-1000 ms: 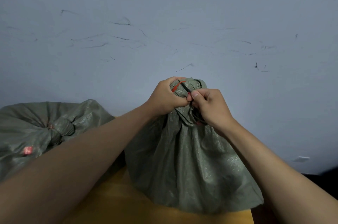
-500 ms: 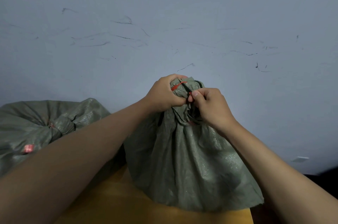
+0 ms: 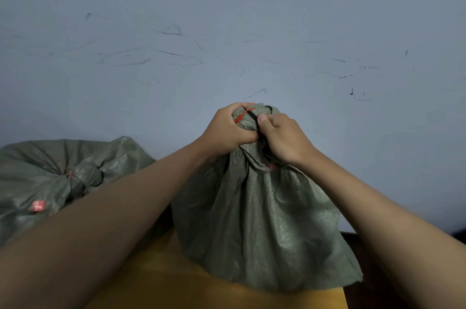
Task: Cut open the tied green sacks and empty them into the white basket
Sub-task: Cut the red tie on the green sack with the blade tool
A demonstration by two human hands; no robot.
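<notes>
A green woven sack [image 3: 262, 220] stands upright on the wooden table [image 3: 176, 283], its neck bunched at the top with a red tie [image 3: 242, 114] round it. My left hand [image 3: 227, 129] grips the bunched neck from the left. My right hand [image 3: 282, 139] holds a thin dark blade [image 3: 249, 113] whose tip lies across the red tie. A second tied green sack [image 3: 55, 182] lies at the left, partly behind my left forearm. The white basket is out of view.
A scuffed pale wall [image 3: 227, 31] rises right behind the sacks. The table's right edge [image 3: 344, 294] lies just beyond the near sack, with dark floor past it.
Both hands have shifted slightly up on the sack's neck, and the blade tip now pokes further up across the red tie.
</notes>
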